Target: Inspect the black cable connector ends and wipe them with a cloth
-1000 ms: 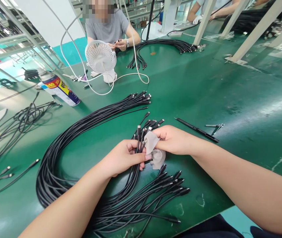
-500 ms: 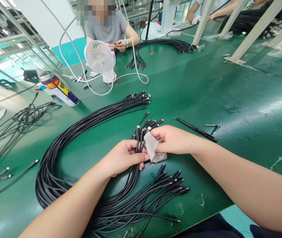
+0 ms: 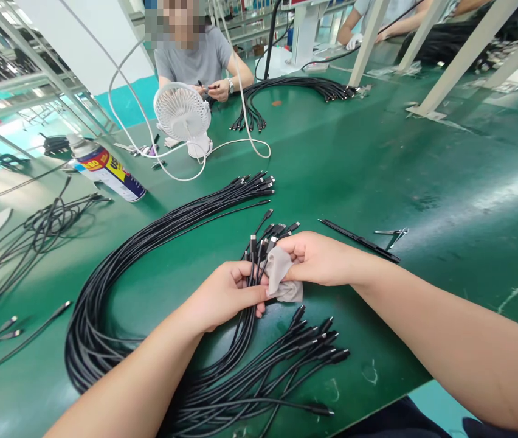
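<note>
A bunch of black cables (image 3: 244, 325) runs through my left hand (image 3: 229, 292), whose thumb and fingers close around it just below the connectors. Their metal-tipped plugs stick up past my fingers. My right hand (image 3: 307, 257) pinches a pale grey cloth (image 3: 289, 289) against the plugs on the right of this bunch; the fingertips are partly covered by the cloth. More cable ends (image 3: 314, 340) fan out on the table nearer to me. Beyond my hands, the rest of the cables (image 3: 149, 234) curve in a big loop, with their far plugs lying together.
A spray can (image 3: 110, 170) and a white fan (image 3: 181, 115) stand across the green table (image 3: 354, 176). Tweezers (image 3: 359, 239) and a small metal tool (image 3: 396, 236) lie to the right. Loose cables (image 3: 53, 219) are at left. A co-worker (image 3: 195, 61) sits opposite, handling a cable.
The view has tilted slightly, so most things sit a little lower. Both hands keep their hold; the cloth has bunched and shifted a little at the plugs.
</note>
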Demonstrator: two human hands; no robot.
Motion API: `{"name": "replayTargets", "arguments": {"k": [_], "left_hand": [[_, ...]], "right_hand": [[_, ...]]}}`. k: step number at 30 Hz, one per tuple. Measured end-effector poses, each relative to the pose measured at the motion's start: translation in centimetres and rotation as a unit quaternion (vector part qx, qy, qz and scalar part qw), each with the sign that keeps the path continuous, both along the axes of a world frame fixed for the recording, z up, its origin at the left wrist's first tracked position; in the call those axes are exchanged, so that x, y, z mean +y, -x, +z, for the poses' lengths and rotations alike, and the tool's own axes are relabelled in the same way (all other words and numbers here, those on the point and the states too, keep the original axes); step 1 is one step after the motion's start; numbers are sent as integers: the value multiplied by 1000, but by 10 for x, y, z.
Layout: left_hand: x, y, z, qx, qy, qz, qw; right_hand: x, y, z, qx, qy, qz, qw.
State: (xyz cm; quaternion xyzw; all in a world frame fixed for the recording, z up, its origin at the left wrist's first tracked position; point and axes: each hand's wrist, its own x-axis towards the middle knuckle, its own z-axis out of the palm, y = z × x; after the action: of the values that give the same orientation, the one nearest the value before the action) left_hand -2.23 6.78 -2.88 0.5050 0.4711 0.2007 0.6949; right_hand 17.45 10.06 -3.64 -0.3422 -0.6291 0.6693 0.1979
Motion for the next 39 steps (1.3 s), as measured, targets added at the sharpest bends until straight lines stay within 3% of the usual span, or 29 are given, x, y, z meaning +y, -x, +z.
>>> {"name": "replayTargets", "arguments": {"k": [4,10,16,26,30,39], "left_hand": [[-1,0,-1,-6,4,20,1000],[-2,0,-3,10,-11,16,1000],[-1,1,-5,7,-16,27,999],[-1,1,-2,5,-24,22,999],[0,0,1,2,-8,28,1000],[-3,-2,-1,-15,9,49,999]], "right_hand": [[2,-3,0,-14,-31,7,999],[2,1,-6,-43,12,23,999],[1,0,1,-28,-41,14,999],[-3,9,-6,43,31,-69,996],[-4,9,-2,70,10,-60,996],[-1,3,1,12,-51,-89,995]]}}
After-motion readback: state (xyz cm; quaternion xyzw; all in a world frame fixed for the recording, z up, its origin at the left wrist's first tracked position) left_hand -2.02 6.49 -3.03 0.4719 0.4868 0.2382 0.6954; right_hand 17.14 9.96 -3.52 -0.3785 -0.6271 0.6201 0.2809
